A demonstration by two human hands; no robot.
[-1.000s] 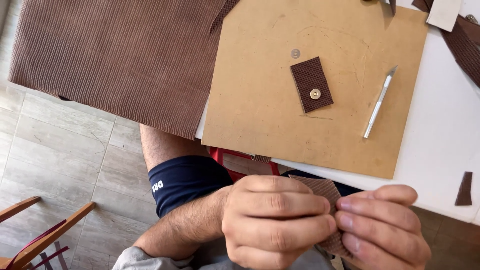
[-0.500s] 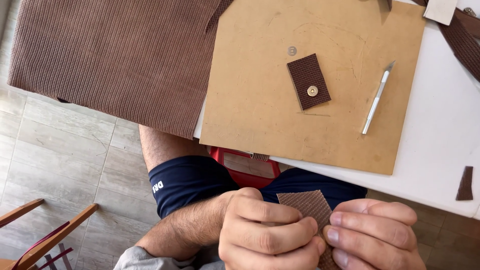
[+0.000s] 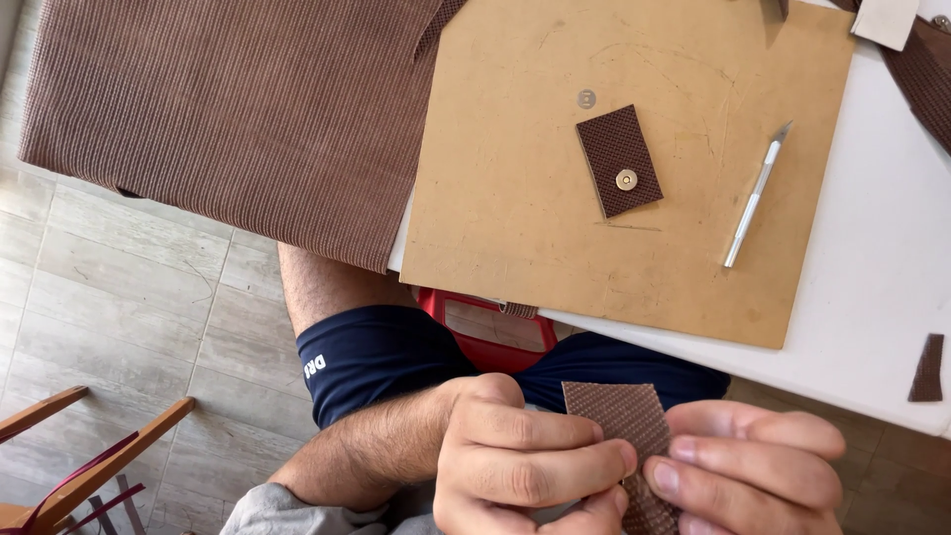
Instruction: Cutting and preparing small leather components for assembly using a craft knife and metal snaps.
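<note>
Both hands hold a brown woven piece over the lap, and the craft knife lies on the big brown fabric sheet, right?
Not quite. The head view shows the craft knife lying on the tan board, not on the brown fabric sheet. The left hand and right hand do hold the brown woven piece over the lap.

On the board [image 3: 515, 198], a knife [image 3: 755, 195] lies right of the patch [image 3: 618, 160].

Home craft workspace. Evidence: white table [image 3: 872, 327] carrying a scored brown cutting board [image 3: 515, 198], craft knife [image 3: 755, 196], brown woven fabric [image 3: 228, 109]; tiled floor [image 3: 109, 297]; wooden chair [image 3: 69, 446].
</note>
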